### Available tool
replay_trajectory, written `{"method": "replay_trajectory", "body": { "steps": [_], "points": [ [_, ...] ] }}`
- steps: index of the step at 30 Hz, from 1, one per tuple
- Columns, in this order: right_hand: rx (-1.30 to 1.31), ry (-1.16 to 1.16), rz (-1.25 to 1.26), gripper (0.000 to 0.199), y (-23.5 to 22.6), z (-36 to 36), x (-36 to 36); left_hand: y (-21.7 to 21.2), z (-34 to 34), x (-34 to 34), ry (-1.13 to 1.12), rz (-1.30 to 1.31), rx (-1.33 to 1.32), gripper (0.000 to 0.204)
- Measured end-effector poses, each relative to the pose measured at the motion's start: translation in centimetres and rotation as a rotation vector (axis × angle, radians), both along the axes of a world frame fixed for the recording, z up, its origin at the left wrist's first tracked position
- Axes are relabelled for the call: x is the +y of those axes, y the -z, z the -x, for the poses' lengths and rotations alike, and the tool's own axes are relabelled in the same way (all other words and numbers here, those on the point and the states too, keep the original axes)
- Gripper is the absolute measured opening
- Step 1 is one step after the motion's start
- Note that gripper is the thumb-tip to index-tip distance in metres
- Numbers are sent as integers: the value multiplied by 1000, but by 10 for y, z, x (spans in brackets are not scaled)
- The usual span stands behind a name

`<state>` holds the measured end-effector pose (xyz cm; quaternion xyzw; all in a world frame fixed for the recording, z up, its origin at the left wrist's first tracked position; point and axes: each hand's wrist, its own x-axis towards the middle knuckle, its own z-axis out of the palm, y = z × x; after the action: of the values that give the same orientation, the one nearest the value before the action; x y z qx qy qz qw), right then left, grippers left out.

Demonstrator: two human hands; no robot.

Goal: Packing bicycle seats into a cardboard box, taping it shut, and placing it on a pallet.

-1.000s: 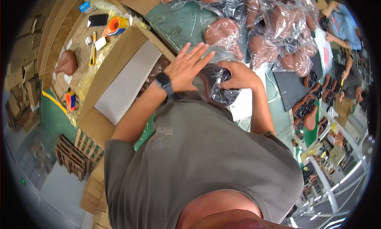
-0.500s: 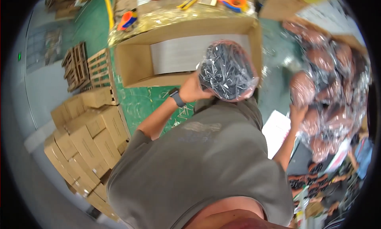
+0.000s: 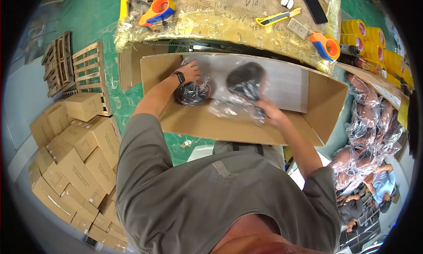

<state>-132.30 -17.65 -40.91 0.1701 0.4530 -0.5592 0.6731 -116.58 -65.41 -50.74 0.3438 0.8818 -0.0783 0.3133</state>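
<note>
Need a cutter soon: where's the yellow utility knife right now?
In the head view, the yellow utility knife lies on the wrapped bench top beyond the open carton, toward the person's right, beside the black phone.

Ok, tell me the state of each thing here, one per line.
Cardboard box: open, flaps up.
Left bagged dark item: inside box, left hand on it.
Right bagged dark item: inside box, right hand gripping its plastic.
Utility knife: lying on table.

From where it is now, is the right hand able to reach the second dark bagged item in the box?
Probably yes. The right hand is already inside the open cardboard box, gripping the clear wrap just below the dark bagged item. Nothing lies between them. The left hand is busy on the other bagged item.
</note>
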Motion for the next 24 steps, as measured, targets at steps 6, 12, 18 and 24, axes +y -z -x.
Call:
{"method": "replay_trajectory", "body": {
  "steps": [6, 12, 18, 24],
  "points": [
    [89, 81, -307, 55, 149, -80, -119, 39, 20, 66, -970, -277, -31, 53],
    [1107, -921, 15, 50, 100, -41, -71, 125, -98, 101, -1698, -545, -430, 67],
    [1746, 399, -1140, 61, -104, 59, 268, 27, -45, 128, -1253, -263, 144, 82],
    [535, 470, -1851, 133, -28, 2, 705, -210, 149, 477, -1175, -977, 255, 75]
  ]
}}
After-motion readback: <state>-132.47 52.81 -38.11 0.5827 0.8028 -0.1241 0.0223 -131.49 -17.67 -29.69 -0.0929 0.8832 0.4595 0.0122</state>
